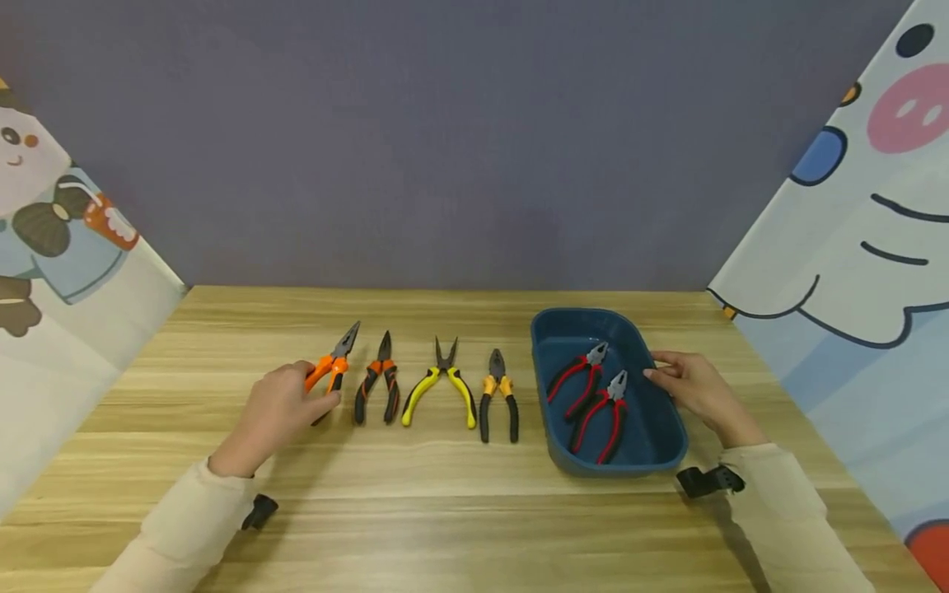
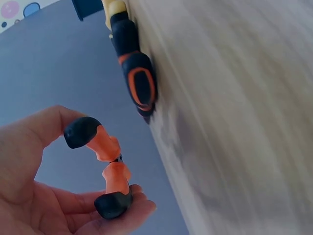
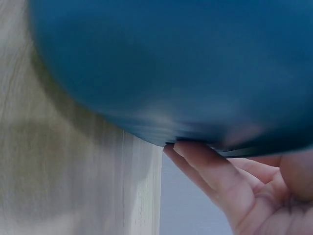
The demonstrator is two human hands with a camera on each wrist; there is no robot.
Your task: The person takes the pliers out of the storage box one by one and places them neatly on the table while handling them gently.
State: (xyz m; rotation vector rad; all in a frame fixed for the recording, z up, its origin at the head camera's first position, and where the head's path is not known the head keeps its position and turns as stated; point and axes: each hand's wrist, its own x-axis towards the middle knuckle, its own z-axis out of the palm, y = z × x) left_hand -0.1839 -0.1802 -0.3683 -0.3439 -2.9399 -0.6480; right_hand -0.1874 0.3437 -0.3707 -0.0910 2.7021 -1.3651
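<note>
My left hand (image 1: 276, 414) grips long-nose pliers (image 1: 340, 363) with orange and black handles, their grey jaws pointing away to the upper right. In the left wrist view the thumb and fingers lie around the two handles (image 2: 103, 143), which stand apart from the tabletop. My right hand (image 1: 700, 394) pinches the right rim of a blue plastic bin (image 1: 656, 428). Seen from the right wrist, the fingers (image 3: 215, 171) touch the outside of the bin. Inside it lie two red-and-black pliers (image 1: 589, 371) (image 1: 610, 412), side by side.
Between the left hand and the bin, a row holds orange-and-black pliers (image 1: 383, 366), spread yellow-and-black long-nose pliers (image 1: 433, 377) and yellow-and-black combination pliers (image 1: 497, 383). They lie on a wood-grain table (image 1: 415, 519). A grey panel (image 1: 445, 148) stands behind, with cartoon-printed sheets at both sides.
</note>
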